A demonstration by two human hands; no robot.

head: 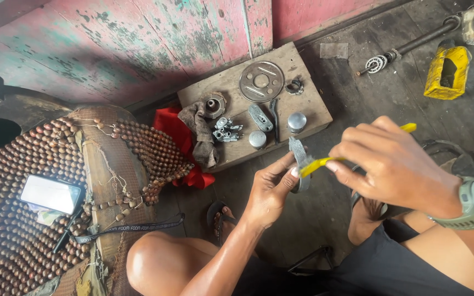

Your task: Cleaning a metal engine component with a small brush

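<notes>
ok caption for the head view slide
Left hand holds a grey metal part; right hand works it with a yellow-handled tool.

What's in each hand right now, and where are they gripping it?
The left hand pinches a grey metal part at its lower end, between thumb and fingers. The right hand holds a yellow tool around its middle, tip against the part.

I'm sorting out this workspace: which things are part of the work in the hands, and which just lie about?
In hand:
left hand holding a metal part
right hand with a yellow tool

Lying about:
round plate
grey rag
phone
yellow container
</notes>
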